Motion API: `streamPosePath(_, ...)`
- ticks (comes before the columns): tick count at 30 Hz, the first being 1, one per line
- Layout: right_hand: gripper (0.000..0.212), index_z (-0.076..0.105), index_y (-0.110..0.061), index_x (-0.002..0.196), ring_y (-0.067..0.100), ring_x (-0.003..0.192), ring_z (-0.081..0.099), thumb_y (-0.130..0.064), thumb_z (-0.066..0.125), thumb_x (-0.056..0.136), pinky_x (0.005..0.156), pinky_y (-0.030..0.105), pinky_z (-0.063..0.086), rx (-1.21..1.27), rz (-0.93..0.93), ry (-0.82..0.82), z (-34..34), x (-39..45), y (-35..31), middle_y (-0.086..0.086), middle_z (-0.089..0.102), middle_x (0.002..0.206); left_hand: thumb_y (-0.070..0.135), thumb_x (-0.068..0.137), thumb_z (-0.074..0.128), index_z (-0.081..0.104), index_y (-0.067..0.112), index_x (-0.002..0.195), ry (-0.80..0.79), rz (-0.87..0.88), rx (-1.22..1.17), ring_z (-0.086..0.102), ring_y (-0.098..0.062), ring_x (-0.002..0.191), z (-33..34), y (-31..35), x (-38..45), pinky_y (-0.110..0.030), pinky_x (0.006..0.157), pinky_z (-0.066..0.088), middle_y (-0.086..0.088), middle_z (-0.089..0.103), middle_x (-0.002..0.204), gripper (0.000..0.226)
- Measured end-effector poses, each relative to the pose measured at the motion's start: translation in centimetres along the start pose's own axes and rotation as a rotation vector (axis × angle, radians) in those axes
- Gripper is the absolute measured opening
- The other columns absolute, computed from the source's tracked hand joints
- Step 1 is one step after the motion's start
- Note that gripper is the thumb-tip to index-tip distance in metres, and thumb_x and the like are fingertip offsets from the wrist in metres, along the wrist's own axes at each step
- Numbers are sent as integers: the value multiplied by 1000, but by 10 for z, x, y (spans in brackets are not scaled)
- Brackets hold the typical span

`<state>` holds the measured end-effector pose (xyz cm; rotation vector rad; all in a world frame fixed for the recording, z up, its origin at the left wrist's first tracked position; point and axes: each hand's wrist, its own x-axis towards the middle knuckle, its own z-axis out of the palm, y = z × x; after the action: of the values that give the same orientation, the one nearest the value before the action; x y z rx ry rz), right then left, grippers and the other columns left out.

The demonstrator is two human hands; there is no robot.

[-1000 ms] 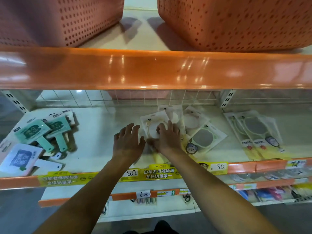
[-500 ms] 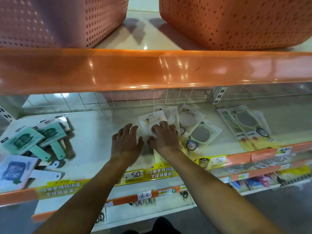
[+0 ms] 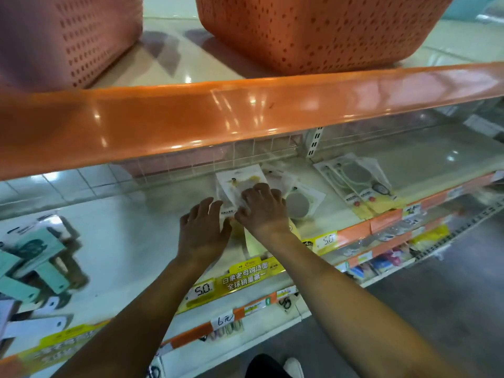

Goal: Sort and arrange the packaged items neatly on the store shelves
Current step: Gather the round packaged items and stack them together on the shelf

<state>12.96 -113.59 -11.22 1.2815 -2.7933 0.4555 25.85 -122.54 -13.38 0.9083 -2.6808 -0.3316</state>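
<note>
under both hands, on the middle shelf (image 3: 131, 241), sits the loose pile of clear packets w/ round pads, and that's what i'm squaring up. my right hand (image 3: 261, 208) lies on top of the front packet (image 3: 240, 181), fingers bent and pressing down on it; can't tell if the thumb is hooked under an edge. my left hand (image 3: 203, 231) is flat and released, fingers straight, its fingertips just touching the packet's near-left edge.

to do this well i'd keep the right palm as the anchor, use the left as a straight fence and nudge the edges flush toward it, w/ light pressure only, since the film is slick and will likely slide or crumple. then pull in the grey-pad packet (image 3: 298, 204) just right of my right hand, so it stacks w/ the rest. the yellow-card packets (image 3: 362, 186) further right look tidy enough, and the teal carded items (image 3: 30, 249) far left of my left hand still need sorting.

vs half a sec ago: hands have closed in, the left now meets the right at the thumb, and the top packet has shifted a bit back and straighter.
</note>
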Motion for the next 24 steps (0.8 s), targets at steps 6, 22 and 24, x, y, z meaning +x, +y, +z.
streamPosePath(6, 39, 62, -23, 115, 33, 112, 48, -46, 57, 83, 93, 41, 42, 7, 69, 30, -13, 4, 42, 2, 49, 127, 40, 90, 52, 47, 22, 134, -1, 66, -16, 47, -29, 126, 12, 36, 22, -42, 98, 37, -2, 45, 142, 48)
streamPosePath(22, 40, 61, -24, 116, 35, 111, 47, -46, 54, 84, 88, 40, 42, 36, 235, 50, -56, 57, 238, 4, 49, 125, 39, 90, 53, 48, 20, 135, -52, 106, -4, 46, -29, 126, 85, 203, 107, -44, 98, 37, -3, 44, 143, 48)
streamPosePath(24, 40, 60, -24, 117, 36, 111, 46, -47, 54, 84, 87, 41, 41, 16, 266, 43, -63, 64, 263, 5, 49, 124, 40, 91, 51, 47, 21, 136, -63, 100, 7, 45, -28, 127, 93, 223, 115, -44, 99, 37, -2, 43, 145, 49)
